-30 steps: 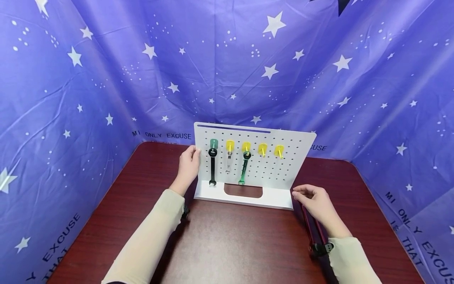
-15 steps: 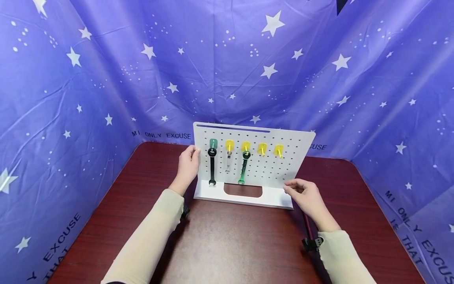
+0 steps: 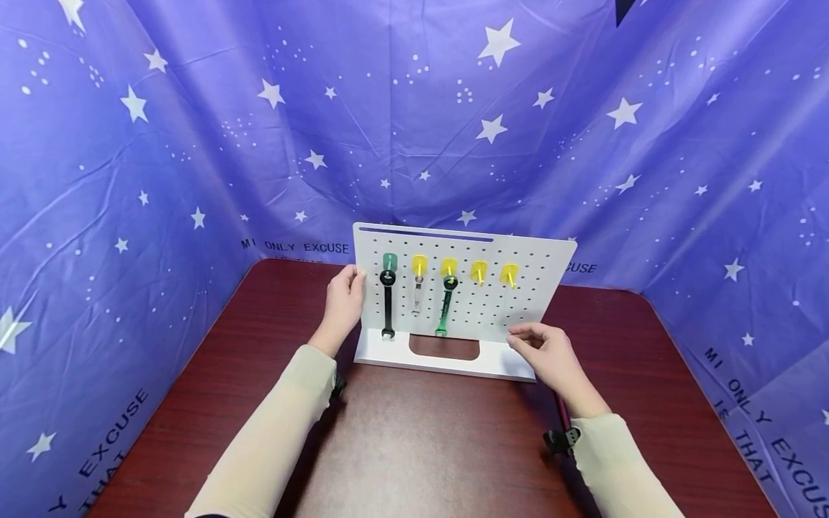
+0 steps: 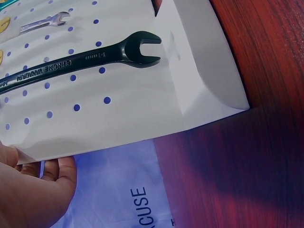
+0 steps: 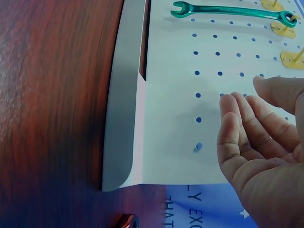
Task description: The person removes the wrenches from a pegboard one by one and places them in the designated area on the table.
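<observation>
A white pegboard stand (image 3: pixel 537 252) stands upright on the table. My left hand (image 3: pixel 345 298) grips its left edge, thumb in front and fingers behind, as the left wrist view shows. My right hand (image 3: pixel 544 352) is in front of the board's lower right part, fingers loosely bent and thumb apart (image 5: pixel 266 142), holding nothing. Three wrenches hang on the board's hooks: a black combination wrench (image 3: pixel 388 309) on a green hook (image 3: pixel 390 260), a small silver one (image 4: pixel 45 23) on a yellow hook (image 3: pixel 419 265), and a green one (image 5: pixel 232 10) on another yellow hook (image 3: pixel 449 267).
Two more yellow hooks (image 3: pixel 479 272) on the right carry nothing. Beneath my right wrist lies a dark red, long thin item (image 3: pixel 562 411); a ring-shaped end (image 5: pixel 128 221) shows in the right wrist view. A blue star-patterned curtain (image 3: pixel 414 108) surrounds the dark red wooden table (image 3: pixel 414 446).
My right hand has moved left, from beside the board's lower right corner to in front of it. The left hand, board and hanging wrenches have stayed put.
</observation>
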`<state>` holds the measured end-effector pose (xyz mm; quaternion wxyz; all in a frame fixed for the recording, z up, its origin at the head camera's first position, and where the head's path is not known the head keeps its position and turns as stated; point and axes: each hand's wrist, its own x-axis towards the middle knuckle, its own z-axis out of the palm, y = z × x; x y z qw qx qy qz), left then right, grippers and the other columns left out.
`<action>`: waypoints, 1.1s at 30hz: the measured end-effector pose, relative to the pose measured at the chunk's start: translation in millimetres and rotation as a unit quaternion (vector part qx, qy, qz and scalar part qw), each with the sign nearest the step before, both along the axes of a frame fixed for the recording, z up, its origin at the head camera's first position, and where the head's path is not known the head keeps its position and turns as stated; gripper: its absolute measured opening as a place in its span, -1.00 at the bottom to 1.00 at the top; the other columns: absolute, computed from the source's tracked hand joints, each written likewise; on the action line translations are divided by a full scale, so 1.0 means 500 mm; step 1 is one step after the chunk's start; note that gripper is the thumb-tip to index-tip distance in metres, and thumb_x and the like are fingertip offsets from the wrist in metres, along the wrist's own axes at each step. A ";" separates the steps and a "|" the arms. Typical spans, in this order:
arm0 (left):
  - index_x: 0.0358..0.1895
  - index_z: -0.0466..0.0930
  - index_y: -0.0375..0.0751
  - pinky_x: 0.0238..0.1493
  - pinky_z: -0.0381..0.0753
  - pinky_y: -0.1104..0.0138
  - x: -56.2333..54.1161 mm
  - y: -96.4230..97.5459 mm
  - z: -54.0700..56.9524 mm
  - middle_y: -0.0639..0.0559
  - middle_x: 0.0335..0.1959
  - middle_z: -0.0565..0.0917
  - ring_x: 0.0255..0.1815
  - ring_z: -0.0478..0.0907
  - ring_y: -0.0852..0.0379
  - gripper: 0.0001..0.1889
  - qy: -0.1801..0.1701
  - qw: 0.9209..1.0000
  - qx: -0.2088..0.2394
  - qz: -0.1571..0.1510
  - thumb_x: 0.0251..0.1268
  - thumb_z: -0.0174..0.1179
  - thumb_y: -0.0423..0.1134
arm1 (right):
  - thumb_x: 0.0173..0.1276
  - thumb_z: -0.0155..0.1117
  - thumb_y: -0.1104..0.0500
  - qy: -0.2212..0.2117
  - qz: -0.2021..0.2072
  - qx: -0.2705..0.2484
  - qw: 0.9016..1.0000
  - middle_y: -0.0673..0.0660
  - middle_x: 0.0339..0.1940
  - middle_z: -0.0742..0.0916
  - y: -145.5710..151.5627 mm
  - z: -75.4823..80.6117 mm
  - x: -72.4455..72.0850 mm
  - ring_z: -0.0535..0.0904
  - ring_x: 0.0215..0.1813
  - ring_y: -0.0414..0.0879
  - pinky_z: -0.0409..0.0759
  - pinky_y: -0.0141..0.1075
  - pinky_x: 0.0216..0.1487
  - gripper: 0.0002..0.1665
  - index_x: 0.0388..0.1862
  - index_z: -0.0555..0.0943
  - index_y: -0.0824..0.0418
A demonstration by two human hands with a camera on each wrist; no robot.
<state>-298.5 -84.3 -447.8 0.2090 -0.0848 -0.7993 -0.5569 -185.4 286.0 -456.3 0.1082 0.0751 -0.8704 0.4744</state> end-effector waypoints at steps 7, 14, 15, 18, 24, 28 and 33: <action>-0.25 0.57 -0.36 -0.49 0.32 0.28 0.001 0.000 0.002 -0.02 -0.61 0.38 -0.54 0.32 0.07 -0.86 0.003 1.000 -0.001 -0.002 0.55 0.10 -0.39 | 0.36 0.45 0.26 0.003 0.007 -0.013 1.000 0.16 -0.31 0.77 -0.017 0.003 -0.005 0.67 -0.32 -0.12 0.54 -0.42 -0.30 -0.73 -0.05 0.71 0.43; -0.25 0.57 -0.36 -0.47 0.34 0.26 0.000 0.000 0.000 -0.04 -0.60 0.38 -0.53 0.34 0.06 -0.85 -0.004 1.000 -0.003 0.000 0.56 0.09 -0.38 | 0.36 0.44 0.27 -0.002 0.001 -0.009 1.000 0.16 -0.30 0.78 -0.027 0.002 -0.011 0.67 -0.31 -0.11 0.54 -0.42 -0.30 -0.73 -0.05 0.71 0.42; -0.25 0.56 -0.36 -0.47 0.34 0.26 0.000 0.000 0.000 -0.04 -0.60 0.38 -0.53 0.34 0.06 -0.84 -0.005 1.000 -0.003 0.000 0.56 0.08 -0.38 | 0.36 0.44 0.27 -0.004 0.000 -0.008 1.000 0.15 -0.30 0.78 -0.029 0.002 -0.011 0.67 -0.31 -0.10 0.54 -0.41 -0.30 -0.74 -0.05 0.71 0.42; -0.26 0.55 -0.35 -0.47 0.35 0.26 0.002 0.000 0.000 -0.03 -0.60 0.37 -0.54 0.34 0.06 -0.84 -0.004 1.000 -0.006 -0.001 0.57 0.08 -0.38 | 0.35 0.45 0.27 -0.004 -0.003 -0.006 1.000 0.14 -0.31 0.77 -0.034 0.003 -0.012 0.66 -0.31 -0.09 0.54 -0.40 -0.30 -0.74 -0.05 0.71 0.41; -0.26 0.55 -0.35 -0.47 0.35 0.26 0.004 -0.001 0.000 -0.03 -0.61 0.37 -0.54 0.34 0.06 -0.84 0.000 1.000 -0.010 0.002 0.56 0.08 -0.38 | 0.36 0.45 0.23 -0.007 -0.002 -0.006 1.000 0.12 -0.30 0.78 -0.051 0.005 -0.014 0.66 -0.29 -0.09 0.54 -0.38 -0.27 -0.72 -0.04 0.73 0.39; -0.26 0.55 -0.35 -0.46 0.35 0.23 0.003 -0.002 0.000 -0.03 -0.61 0.37 -0.54 0.34 0.05 -0.85 0.001 1.000 -0.014 0.005 0.56 0.09 -0.38 | 0.37 0.44 0.24 -0.002 0.001 -0.007 1.000 0.13 -0.30 0.77 -0.058 0.008 -0.017 0.66 -0.30 -0.09 0.54 -0.37 -0.28 -0.72 -0.04 0.73 0.40; -0.27 0.55 -0.34 -0.47 0.34 0.23 -0.001 -0.001 -0.004 0.00 -0.62 0.36 -0.56 0.33 0.06 -0.84 0.005 1.000 -0.017 0.004 0.56 0.08 -0.37 | 0.37 0.44 0.24 -0.008 0.005 -0.010 1.000 0.13 -0.29 0.77 -0.065 0.008 -0.022 0.66 -0.29 -0.07 0.55 -0.37 -0.28 -0.72 -0.03 0.72 0.40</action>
